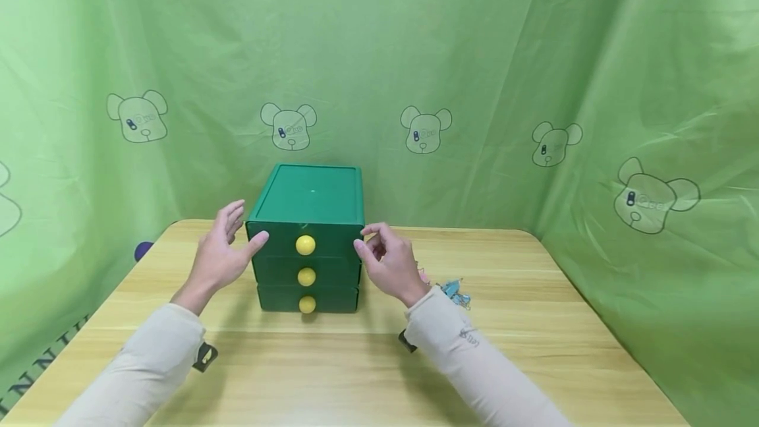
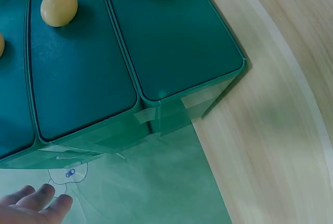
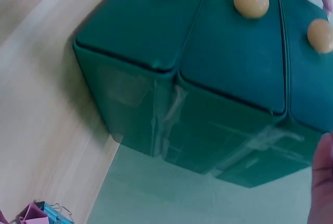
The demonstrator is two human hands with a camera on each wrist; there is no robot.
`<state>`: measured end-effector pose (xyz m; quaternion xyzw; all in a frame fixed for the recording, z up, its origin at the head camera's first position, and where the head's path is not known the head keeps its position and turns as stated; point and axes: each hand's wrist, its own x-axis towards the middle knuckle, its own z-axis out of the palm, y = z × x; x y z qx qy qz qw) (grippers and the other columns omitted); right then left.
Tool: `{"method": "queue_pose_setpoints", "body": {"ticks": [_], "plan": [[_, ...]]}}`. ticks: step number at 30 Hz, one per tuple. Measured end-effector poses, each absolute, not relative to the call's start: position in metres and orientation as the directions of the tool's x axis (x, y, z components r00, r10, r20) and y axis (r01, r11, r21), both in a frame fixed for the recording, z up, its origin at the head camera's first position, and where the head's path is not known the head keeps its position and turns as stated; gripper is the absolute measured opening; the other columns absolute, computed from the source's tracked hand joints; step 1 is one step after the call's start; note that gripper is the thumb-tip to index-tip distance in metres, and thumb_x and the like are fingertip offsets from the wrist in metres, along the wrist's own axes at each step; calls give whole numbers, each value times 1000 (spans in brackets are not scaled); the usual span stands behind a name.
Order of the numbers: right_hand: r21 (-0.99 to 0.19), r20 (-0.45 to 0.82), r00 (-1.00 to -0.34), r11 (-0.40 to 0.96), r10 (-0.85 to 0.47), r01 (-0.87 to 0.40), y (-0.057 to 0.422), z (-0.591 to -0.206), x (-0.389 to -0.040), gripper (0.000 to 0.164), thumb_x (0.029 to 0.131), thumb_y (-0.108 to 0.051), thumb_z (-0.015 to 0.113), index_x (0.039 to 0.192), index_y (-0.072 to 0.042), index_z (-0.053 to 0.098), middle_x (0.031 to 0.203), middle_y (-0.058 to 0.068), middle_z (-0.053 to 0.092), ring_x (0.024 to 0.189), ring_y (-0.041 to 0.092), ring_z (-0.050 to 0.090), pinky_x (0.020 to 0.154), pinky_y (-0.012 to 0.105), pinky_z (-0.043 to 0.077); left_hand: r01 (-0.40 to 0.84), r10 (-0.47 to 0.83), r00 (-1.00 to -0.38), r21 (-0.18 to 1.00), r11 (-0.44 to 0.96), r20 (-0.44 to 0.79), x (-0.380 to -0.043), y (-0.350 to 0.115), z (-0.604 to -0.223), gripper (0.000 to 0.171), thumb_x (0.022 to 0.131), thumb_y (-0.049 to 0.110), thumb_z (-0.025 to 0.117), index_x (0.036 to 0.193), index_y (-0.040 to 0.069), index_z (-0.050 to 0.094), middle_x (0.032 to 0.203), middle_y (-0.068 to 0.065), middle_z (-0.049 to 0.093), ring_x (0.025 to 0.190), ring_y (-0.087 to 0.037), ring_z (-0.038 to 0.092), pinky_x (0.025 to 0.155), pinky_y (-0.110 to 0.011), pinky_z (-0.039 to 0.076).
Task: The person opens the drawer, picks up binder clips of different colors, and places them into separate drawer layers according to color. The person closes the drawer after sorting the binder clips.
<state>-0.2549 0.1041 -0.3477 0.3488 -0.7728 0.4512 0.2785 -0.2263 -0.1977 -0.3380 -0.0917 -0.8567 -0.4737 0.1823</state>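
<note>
A green three-drawer box [image 1: 311, 193] with round yellow knobs stands on the table, all its drawers closed. At its upper left front edge is my left hand [image 1: 221, 254], with fingers extended and the thumb overlapping the top drawer's front in the head view. My right hand [image 1: 391, 263] is at the opposite side, thumb and fingers loosely bent near the top drawer's right corner, holding nothing. Clear tape strips run across the seams on the box's side [image 3: 223, 130] in the right wrist view.
Binder clips, blue [image 1: 452, 288] and pink [image 1: 423, 276], lie on the wooden table [image 1: 504, 348] to the right of the box, partly behind my right wrist. A green curtain [image 1: 474, 71] with bear prints hangs behind the table and along its sides.
</note>
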Motion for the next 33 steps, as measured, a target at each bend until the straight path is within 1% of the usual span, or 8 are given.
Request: {"method": "queue_pose_setpoints", "body": {"ticks": [3,6,12,16,19,23,27,33], "plan": [[-508,729,-595,314,-338,-802,100,-350,-252,8,92,-4,64,98,0,59,68,-1,61,57,9,56,52,24,50,321,12,-926,772,548,377,-228,-198,-338,86,91,46,65,155,17,15,158,-15,21,140,-43,27,110,-59,27],[-553,662,-622,287,-418,-782,96,-353,-251,9,93,-6,62,100,-1,60,71,1,63,60,9,58,56,25,52,318,37,-932,762,564,361,-230,-198,-337,86,92,47,63,156,25,10,160,-15,14,139,-46,26,109,-60,27],[-645,450,-663,295,-599,-705,87,-362,-253,23,97,-13,60,116,-2,59,86,10,70,71,11,62,67,26,54,331,79,-932,748,575,353,-234,-198,-336,85,94,44,62,157,31,7,159,-21,11,137,-51,24,110,-58,27],[-681,336,-674,324,-658,-656,81,-369,-253,35,97,-15,60,130,-5,54,99,10,70,84,11,66,77,25,54,340,105,-933,745,574,345,-236,-198,-337,84,94,41,62,157,32,7,159,-20,12,136,-52,25,109,-57,29],[-696,289,-681,341,-673,-632,76,-374,-253,41,97,-16,60,136,-8,50,107,9,69,92,11,66,82,24,53,354,131,-931,748,562,341,-238,-199,-338,83,95,38,63,157,32,8,158,-22,17,135,-52,27,108,-57,30],[-698,252,-681,358,-687,-620,70,-381,-254,44,97,-18,61,139,-11,48,111,9,68,96,11,66,84,22,52,377,166,-924,747,548,344,-241,-199,-339,80,95,36,62,157,29,13,154,-25,24,134,-50,32,107,-59,31],[-697,216,-686,382,-695,-607,64,-386,-254,45,97,-19,62,139,-12,48,113,7,67,97,8,65,83,20,52,408,177,-910,728,550,376,-243,-199,-341,69,97,33,61,155,23,23,148,-28,34,128,-48,42,102,-59,38],[-703,198,-692,391,-694,-594,59,-388,-254,46,96,-18,63,140,-13,48,115,7,67,95,7,65,83,19,52,439,157,-890,706,557,429,-243,-199,-344,53,97,26,61,144,14,40,131,-30,51,111,-44,59,90,-56,50]]}}
